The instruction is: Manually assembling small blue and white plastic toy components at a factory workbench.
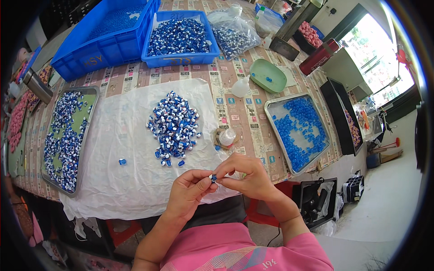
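Note:
Close to the table's front edge, my left hand point(186, 192) and my right hand point(247, 175) meet, thumbs and fingertips pinched on one small blue-and-white piece point(213, 178). Fingers partly cover it, so its exact kind is hard to tell. Beyond my hands, a pile of similar blue-and-white pieces point(174, 124) lies on a crumpled white sheet point(120, 144). A single clear blue piece point(122, 161) lies apart, left of the pile. Just past my right hand stands a small clear jar point(227, 137). To the right, a metal tray point(268, 110) holds many clear blue pieces.
At the left lies a metal tray point(93, 105) of blue-and-white pieces. Behind stand a large blue crate point(104, 54), a smaller blue bin point(181, 59) and a filled plastic bag point(235, 34). A green dish point(266, 74), white squeeze bottle point(241, 86) and red flask point(319, 56) stand farther right.

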The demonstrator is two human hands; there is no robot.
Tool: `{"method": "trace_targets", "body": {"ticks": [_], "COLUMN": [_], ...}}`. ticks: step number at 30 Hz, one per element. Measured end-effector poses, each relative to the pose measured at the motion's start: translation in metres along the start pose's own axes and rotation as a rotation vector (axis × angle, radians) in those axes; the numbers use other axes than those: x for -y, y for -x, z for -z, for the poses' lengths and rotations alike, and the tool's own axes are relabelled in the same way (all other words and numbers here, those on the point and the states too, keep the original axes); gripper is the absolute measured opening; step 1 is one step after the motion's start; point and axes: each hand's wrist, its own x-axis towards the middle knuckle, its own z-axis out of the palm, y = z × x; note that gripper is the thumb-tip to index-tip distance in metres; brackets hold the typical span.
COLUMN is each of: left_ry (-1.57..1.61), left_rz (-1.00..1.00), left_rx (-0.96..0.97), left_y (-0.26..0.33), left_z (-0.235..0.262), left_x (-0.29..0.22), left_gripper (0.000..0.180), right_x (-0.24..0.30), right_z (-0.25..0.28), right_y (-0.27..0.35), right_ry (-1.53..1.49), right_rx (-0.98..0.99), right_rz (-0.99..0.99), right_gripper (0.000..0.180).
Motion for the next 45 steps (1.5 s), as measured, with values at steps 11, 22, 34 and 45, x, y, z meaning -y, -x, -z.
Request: {"method": "trace_targets", "body": {"ticks": [11,22,34,45], "left_ry": [0.055,0.089,-0.976,-1.578], "left_rz": [0.006,0.056,-0.471,-0.762], "left_rx": [0.011,-0.035,-0.519,-0.683], "left_y": [-0.004,-0.009,0.014,0.013], "left_z": [-0.002,-0.05,0.0,0.005], "left_x": [0.006,0.026,-0.051,-0.066], "left_gripper": [0.019,0.016,0.01,0.02], "right_x": [-0.002,-0.003,-0.083,-0.113], "right_z": [0.015,0.059,0.19,0.217], "right_y": [0.001,0.025,0.033,0.011], "right_ry": [-0.084,-0.256,0.682,0.679], "right_rx": [0.073,0.12,-0.539,-0.352], "right_rz": [-0.064,-0.076,-0.112,-0.336], "right_gripper": [0.012,0.014,0.023,0.019]}}
